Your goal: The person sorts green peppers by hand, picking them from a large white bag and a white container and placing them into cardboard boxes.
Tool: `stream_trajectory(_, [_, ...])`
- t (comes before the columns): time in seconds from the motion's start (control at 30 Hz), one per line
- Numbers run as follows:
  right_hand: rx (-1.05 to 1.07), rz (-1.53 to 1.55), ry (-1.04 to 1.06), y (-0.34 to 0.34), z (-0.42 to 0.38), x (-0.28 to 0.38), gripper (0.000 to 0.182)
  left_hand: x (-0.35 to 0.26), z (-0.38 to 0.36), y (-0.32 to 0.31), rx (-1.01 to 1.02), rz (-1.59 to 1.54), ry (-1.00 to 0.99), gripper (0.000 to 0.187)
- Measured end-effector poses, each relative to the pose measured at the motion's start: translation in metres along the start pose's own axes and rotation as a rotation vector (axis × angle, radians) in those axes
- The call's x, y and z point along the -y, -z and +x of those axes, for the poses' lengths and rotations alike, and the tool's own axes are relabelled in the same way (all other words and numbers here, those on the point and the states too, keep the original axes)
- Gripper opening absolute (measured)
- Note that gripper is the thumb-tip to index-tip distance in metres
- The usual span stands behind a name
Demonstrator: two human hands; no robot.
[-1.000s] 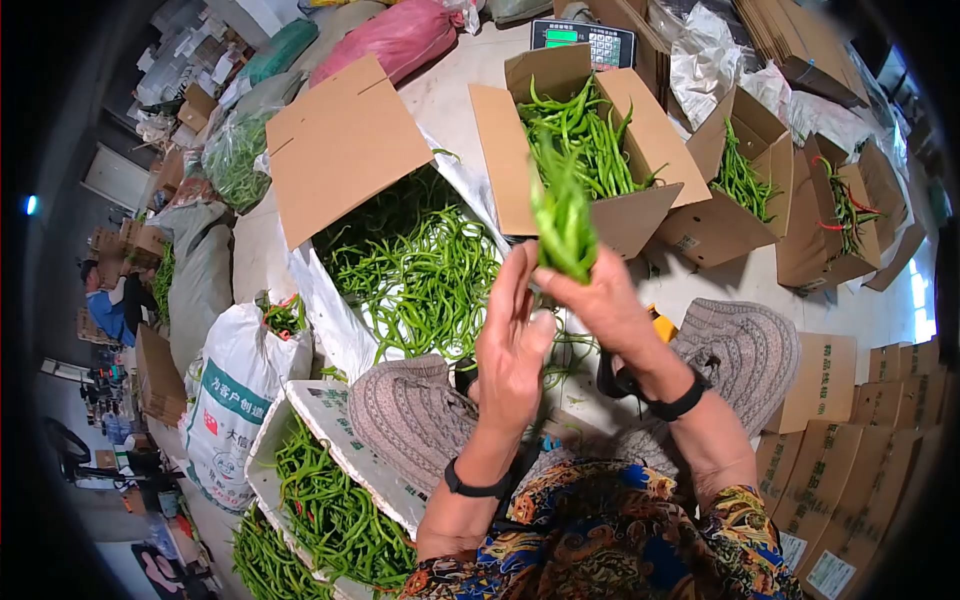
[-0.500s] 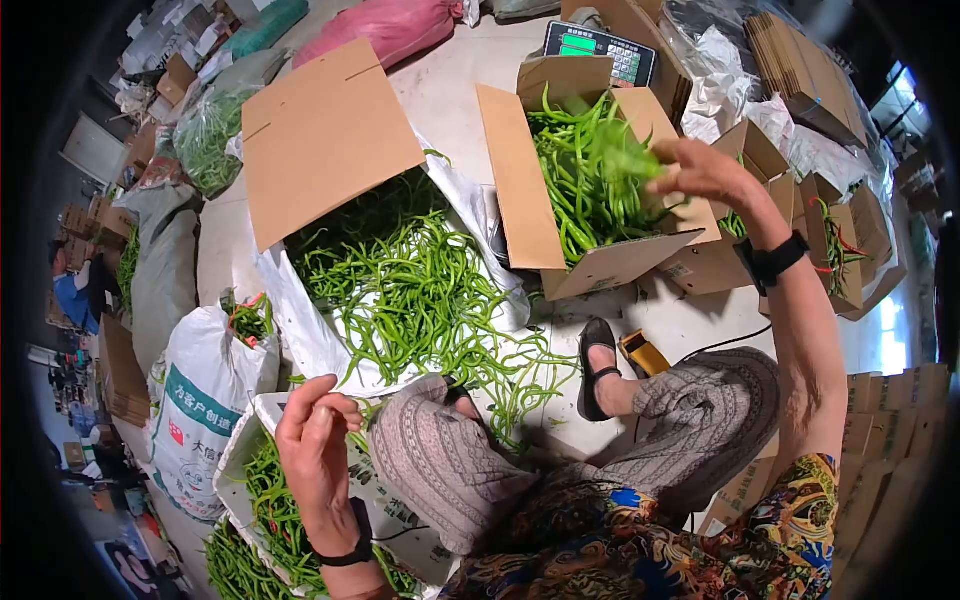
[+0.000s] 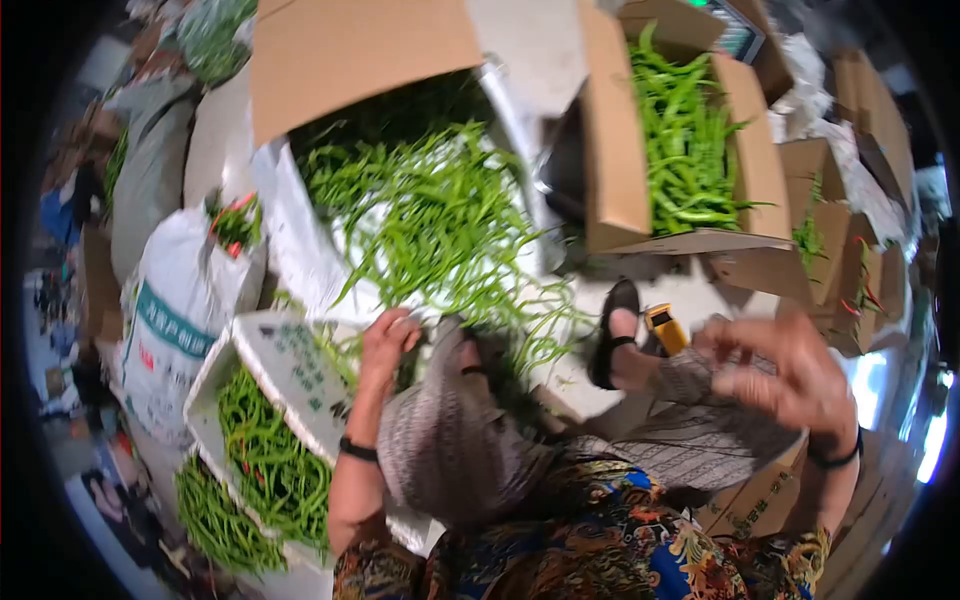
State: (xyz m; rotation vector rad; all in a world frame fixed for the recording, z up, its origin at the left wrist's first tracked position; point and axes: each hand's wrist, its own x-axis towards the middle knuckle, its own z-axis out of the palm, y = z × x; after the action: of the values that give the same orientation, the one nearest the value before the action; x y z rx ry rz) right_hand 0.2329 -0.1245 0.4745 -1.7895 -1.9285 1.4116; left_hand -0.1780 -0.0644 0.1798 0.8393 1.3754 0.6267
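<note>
Long green peppers (image 3: pixel 430 220) lie in a loose heap on white sheeting, partly under a cardboard flap. At the near edge of the heap is my left hand (image 3: pixel 388 345), its fingers curled; whether anything is inside them does not show. My right hand (image 3: pixel 775 370), smeared by motion, hangs over my right knee with its fingers apart and nothing visible in it. An open cardboard box (image 3: pixel 615 130) at the upper right holds more green peppers (image 3: pixel 690 150).
A foam box (image 3: pixel 290 425) with peppers stands at the lower left, beside a white sack (image 3: pixel 180 310). Smaller cartons (image 3: pixel 835 250) are at the right. Near my right shoe (image 3: pixel 610 335) lies a yellow object (image 3: pixel 665 328). The scale (image 3: pixel 735 35) is partly visible at the top.
My right hand has come down from the cardboard box to above my knee, and the peppers it held are gone from it. My left hand has moved toward the heap. The view has shifted.
</note>
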Motion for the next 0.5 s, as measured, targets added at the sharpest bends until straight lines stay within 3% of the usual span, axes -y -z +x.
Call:
stream_trajectory(0.1, [0.213, 0.071, 0.046, -0.039, 0.016, 0.004, 0.036, 0.046, 0.024, -0.003, -0.016, 0.017, -0.074, 0.024])
stream_trajectory(0.17, [0.284, 0.038, 0.080, -0.059, 0.038, -0.008, 0.033, 0.068, 0.041, -0.005, -0.153, 0.349, -0.260, 0.023])
stream_trajectory(0.23, [0.315, -0.048, 0.153, -0.076, 0.080, -0.032, 0.029, 0.056, 0.048, -0.013, -0.200, 0.471, -0.300, 0.021])
stream_trajectory(0.3, [0.322, -0.178, 0.015, -0.084, 0.127, -0.047, 0.025, 0.050, 0.062, -0.026, -0.284, 0.547, -0.458, 0.019])
stream_trajectory(0.37, [0.204, -0.346, 0.060, -0.101, 0.166, -0.065, 0.027, 0.055, 0.084, -0.032, -0.331, 0.573, -0.602, 0.018])
stream_trajectory(0.43, [0.169, -0.333, 0.038, -0.128, 0.203, -0.090, 0.029, 0.054, 0.103, -0.039, -0.265, 0.456, -0.589, 0.019])
stream_trajectory(0.5, [0.121, -0.099, 0.079, -0.162, 0.221, -0.108, 0.030, 0.033, 0.112, -0.048, -0.235, 0.382, -0.626, 0.022])
